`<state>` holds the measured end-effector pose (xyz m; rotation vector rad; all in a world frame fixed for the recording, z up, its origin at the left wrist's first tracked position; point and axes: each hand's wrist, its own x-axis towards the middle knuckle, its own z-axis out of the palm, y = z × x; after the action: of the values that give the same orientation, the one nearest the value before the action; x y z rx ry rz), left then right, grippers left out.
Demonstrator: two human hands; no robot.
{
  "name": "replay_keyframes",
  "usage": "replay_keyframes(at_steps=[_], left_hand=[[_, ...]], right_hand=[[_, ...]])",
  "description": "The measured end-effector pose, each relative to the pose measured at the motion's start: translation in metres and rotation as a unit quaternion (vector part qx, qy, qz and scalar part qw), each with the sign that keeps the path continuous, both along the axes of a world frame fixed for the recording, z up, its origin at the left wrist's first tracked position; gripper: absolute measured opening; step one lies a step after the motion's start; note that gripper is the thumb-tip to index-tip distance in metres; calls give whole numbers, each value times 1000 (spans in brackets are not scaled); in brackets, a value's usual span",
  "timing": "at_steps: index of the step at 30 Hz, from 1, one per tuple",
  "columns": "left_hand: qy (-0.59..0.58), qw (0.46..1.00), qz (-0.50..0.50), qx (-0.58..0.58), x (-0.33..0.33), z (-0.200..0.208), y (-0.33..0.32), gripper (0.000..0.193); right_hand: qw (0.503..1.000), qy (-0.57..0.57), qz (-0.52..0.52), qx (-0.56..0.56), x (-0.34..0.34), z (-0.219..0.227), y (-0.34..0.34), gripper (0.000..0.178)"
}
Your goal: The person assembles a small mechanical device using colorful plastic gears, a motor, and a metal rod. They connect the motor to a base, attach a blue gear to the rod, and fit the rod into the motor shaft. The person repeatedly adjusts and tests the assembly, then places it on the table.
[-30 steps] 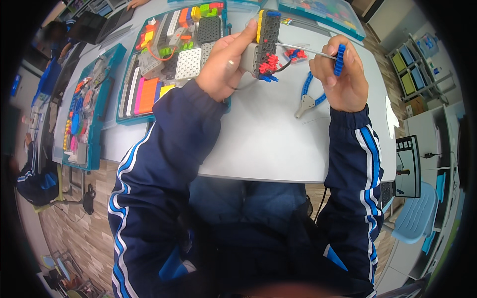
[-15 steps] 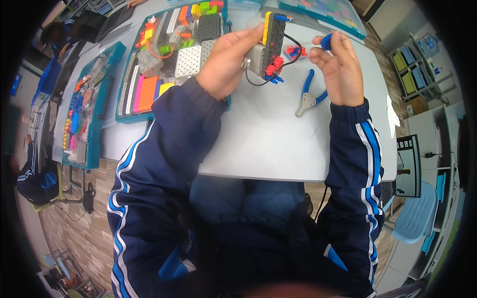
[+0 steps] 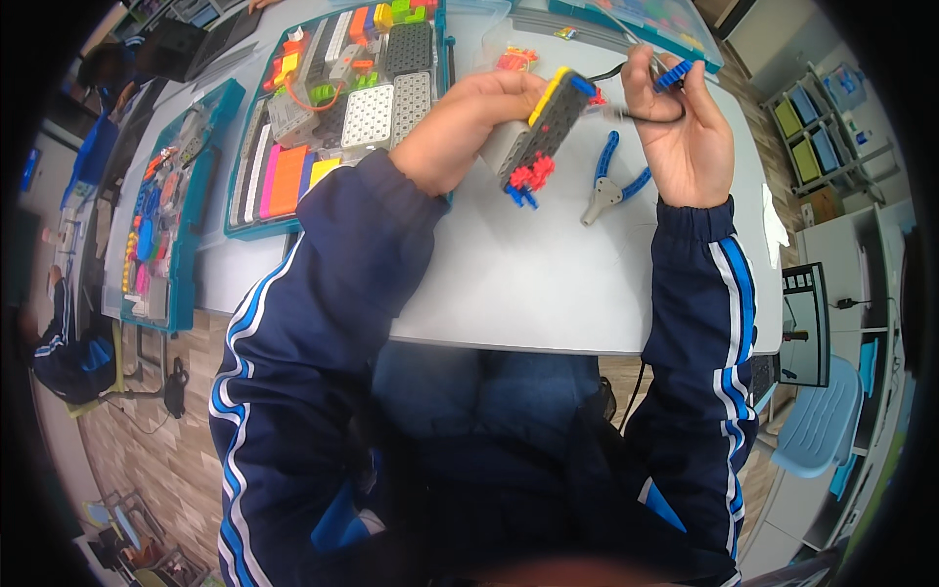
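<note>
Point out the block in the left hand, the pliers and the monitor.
Block [image 3: 555,121]: head view, on its dark grey face.
Pliers [image 3: 606,191]: head view, on the grey body.
Monitor [image 3: 806,313]: head view, on its screen.

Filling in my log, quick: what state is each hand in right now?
Left hand: closed, holding the dark grey block assembly.
Right hand: partly curled, holding the blue-handled tool.

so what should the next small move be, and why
Perhaps ease the black cable clear of the right hand first: it appears to loop close by, while that hand holds the blue-wheeled rod and the left hand grips the block assembly.
</note>
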<state>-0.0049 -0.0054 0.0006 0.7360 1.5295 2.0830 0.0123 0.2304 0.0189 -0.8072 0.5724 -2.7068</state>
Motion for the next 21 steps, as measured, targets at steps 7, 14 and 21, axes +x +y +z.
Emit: replay_keyframes(at_steps=[7, 14, 21], left_hand=[[-39, 995, -96, 10, 11, 6, 3, 31], [-20, 993, -115, -7, 5, 7, -4, 34], [9, 997, -66, -34, 10, 3, 2, 39]], right_hand=[[993, -22, -104, 49, 8, 8, -15, 33], [977, -24, -121, 173, 11, -2, -35, 35], [959, -29, -148, 242, 7, -10, -37, 35]])
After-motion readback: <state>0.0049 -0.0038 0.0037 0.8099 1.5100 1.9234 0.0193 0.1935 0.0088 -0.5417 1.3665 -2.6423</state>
